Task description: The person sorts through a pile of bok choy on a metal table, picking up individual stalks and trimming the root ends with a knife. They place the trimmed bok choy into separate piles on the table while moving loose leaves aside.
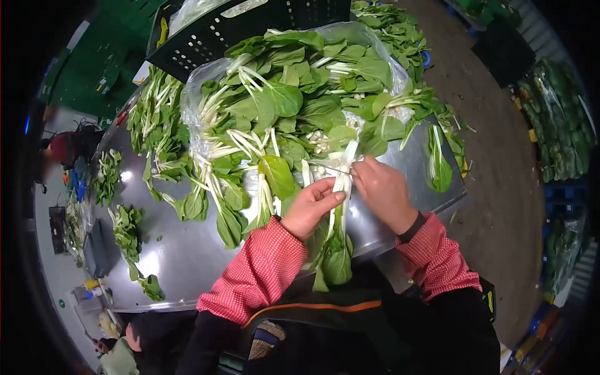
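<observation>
My left hand [314, 208] is closed around the white stalks of a leafy green like bok choy [337, 250], held near the table's front edge. Its leaves hang toward me and its pale root end points away. My right hand [382, 192] is closed beside that root end. From its fingers a thin knife blade [330, 168] reaches left across the stalks; the handle is hidden in the hand. Just beyond lies a big heap of the same greens [281, 100] on clear plastic, with small cut-off root ends [319, 142] among them.
A black perforated crate [250, 37] stands behind the heap. More greens [156, 119] lie on the metal table [169, 250] at left, and a single one [439, 159] near its right edge. Bagged greens [556, 119] are stacked far right. Another person [125, 350] is at lower left.
</observation>
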{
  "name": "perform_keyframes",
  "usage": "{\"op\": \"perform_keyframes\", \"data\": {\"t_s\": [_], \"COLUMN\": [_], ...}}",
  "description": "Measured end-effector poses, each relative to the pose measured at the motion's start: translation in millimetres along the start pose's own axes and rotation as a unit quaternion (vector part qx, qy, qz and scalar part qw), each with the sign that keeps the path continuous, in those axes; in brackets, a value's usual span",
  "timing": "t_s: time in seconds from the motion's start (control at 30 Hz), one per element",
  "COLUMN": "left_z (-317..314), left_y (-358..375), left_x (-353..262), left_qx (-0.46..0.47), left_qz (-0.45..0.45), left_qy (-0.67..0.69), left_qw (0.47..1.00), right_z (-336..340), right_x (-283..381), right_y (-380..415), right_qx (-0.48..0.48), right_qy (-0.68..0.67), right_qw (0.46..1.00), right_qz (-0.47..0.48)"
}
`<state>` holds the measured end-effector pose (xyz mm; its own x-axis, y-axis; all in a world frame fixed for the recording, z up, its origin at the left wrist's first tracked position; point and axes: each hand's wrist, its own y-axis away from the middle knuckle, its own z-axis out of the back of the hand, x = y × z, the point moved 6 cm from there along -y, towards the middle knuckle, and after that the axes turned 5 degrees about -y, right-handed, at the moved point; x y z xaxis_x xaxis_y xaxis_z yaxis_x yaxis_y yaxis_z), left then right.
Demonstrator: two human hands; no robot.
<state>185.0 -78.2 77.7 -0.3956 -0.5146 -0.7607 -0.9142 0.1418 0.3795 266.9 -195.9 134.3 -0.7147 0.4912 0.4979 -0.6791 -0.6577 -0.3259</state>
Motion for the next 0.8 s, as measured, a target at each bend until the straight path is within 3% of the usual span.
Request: {"op": "perform_keyframes", "data": {"t_s": [0.13, 0.2, 0.27, 0.33, 0.4, 0.43, 0.53, 0.63, 0.73, 0.77, 0.8], "left_z": [-2, 0, 3, -5, -14, -12, -10, 3, 13, 8, -1], "left_y": [-2, -8, -10, -16, -13, -14, -12, -13, -5, 4, 9], "left_x": [-9, -17, -12, -8, -8, -4, 8, 25, 36, 37, 32], "left_qx": [-0.028, -0.05, -0.069, -0.078, -0.065, -0.051, -0.004, -0.029, -0.066, -0.076, -0.086], "left_qz": [-0.039, -0.071, -0.09, -0.109, -0.131, -0.133, -0.012, -0.002, -0.01, -0.03, -0.05], "left_qy": [-0.034, -0.096, -0.187, -0.227, -0.233, -0.233, -0.051, -0.139, -0.24, -0.276, -0.311], "left_qw": [0.998, 0.992, 0.976, 0.965, 0.961, 0.962, 0.999, 0.99, 0.968, 0.958, 0.945], "right_z": [-26, -22, -19, -18, -25, -24, -13, -2, 10, 15, 7], "right_x": [-53, -71, -60, -38, -27, -29, -36, -41, -47, -50, -47], "right_y": [20, 23, 25, 21, 18, 20, 29, 38, 41, 41, 35], "right_qx": [0.058, 0.015, 0.028, 0.103, 0.096, 0.113, 0.165, 0.186, 0.174, 0.188, 0.176], "right_qy": [0.033, -0.156, -0.383, -0.409, -0.488, -0.488, -0.475, -0.473, -0.543, -0.445, -0.411], "right_qw": [0.998, 0.982, 0.894, 0.862, 0.838, 0.828, 0.799, 0.781, 0.724, 0.776, 0.829], "right_qz": [-0.003, -0.102, -0.231, -0.281, -0.224, -0.253, -0.329, -0.363, -0.388, -0.406, -0.336]}}
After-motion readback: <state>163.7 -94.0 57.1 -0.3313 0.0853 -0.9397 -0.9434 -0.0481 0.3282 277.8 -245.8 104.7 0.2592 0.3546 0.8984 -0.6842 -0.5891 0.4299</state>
